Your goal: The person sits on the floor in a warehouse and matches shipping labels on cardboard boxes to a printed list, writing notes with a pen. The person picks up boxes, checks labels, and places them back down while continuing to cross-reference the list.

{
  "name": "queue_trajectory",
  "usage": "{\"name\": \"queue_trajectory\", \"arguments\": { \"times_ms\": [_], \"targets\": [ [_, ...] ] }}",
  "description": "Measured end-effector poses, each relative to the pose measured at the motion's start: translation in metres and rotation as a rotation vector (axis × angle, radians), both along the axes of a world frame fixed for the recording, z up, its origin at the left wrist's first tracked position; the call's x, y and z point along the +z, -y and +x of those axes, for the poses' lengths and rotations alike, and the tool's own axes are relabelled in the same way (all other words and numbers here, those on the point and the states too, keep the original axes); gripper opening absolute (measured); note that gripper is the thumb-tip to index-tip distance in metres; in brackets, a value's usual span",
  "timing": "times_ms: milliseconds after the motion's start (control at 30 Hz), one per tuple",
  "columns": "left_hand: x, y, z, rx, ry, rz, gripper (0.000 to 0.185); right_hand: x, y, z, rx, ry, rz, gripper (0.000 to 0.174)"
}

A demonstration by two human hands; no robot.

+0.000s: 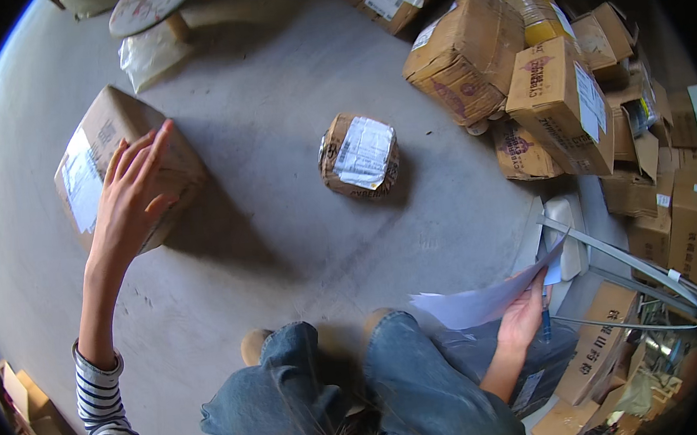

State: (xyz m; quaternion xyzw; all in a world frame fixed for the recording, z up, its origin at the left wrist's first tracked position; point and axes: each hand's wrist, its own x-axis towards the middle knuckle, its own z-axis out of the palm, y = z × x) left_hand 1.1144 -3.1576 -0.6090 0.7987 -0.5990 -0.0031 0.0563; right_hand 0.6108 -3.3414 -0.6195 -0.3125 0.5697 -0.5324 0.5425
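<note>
My left hand [133, 174] lies with spread fingers over the top of a cardboard box [122, 113], which bears a white label [81, 179] partly under the wrist and stands on the floor at the left. In my right hand [522, 317], near my right knee, are papers [480, 299] and a blue pen [545, 315], the pen pointing down. A small taped cardboard box [332, 178] with a white label [364, 152] sits on the floor between my hands, touched by neither. The papers hide part of my right fingers.
Stacked cardboard boxes [556, 100] fill the right side. A metal frame [638, 254] and a dark plastic-wrapped package [490, 345] are beside my right arm. A round stool [150, 10] and a plastic bag [151, 54] stand at the upper left. An opened carton [45, 412] is at the lower left.
</note>
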Motion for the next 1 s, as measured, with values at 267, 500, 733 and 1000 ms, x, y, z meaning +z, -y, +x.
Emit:
{"name": "queue_trajectory", "arguments": {
  "times_ms": [267, 500, 733, 1000],
  "targets": [
    [-0.104, 0.178, -0.112, -0.209, -0.241, -0.05, 0.111, -0.03, 0.008, -0.024, 0.164, 0.051, -0.017, 0.035],
    [-0.137, 0.234, -0.134, -0.6, 0.057, 0.338, 0.162, -0.037, 0.002, -0.024, 0.179, -0.006, 0.037, 0.041],
    [-0.115, 0.175, -0.129, 0.028, -0.688, 0.435, 0.133, -0.055, 0.003, -0.022, 0.353, 0.133, 0.12, 0.038],
    [-0.055, 0.059, -0.138, 0.389, -1.603, -0.143, 0.116, -0.049, -0.015, 0.043, 0.874, 0.436, 0.314, 0.022]
  ]
}}
